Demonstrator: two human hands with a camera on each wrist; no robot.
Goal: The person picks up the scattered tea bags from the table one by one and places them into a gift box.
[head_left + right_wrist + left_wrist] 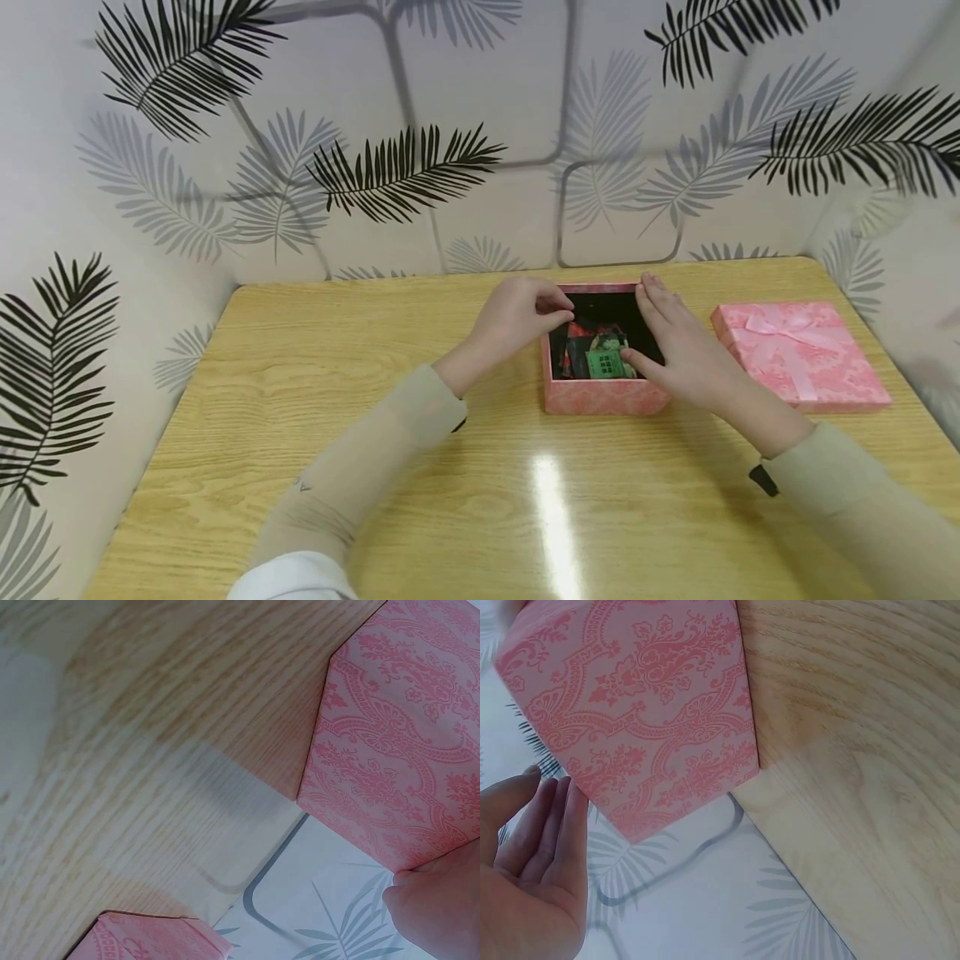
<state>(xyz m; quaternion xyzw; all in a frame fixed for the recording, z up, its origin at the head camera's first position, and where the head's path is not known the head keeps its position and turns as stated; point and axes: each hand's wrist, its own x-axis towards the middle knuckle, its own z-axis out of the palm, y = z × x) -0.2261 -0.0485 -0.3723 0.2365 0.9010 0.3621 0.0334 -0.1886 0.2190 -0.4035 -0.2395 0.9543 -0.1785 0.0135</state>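
Note:
A pink patterned box (607,398) stands uncovered on the table, its dark inside holding small packets, among them a green packet (609,363) and a red-and-black packet (576,343). At the box's left rim is my left hand (517,321), with thumb and fingertips close to the edge. In the left wrist view the left hand (536,862) has fairly straight fingers reaching the box's edge, and nothing shows in its grasp. My right hand (686,354) rests along the right rim with fingers extended and its thumb over the inside, near the green packet. Only part of the right hand (442,900) shows in the right wrist view.
Right of the box lies its pink lid (806,354) with a ribbon bow. The wooden table (315,367) meets a wall (487,208) with leaf patterns behind. A bright light streak reflects off the tabletop in front of the box.

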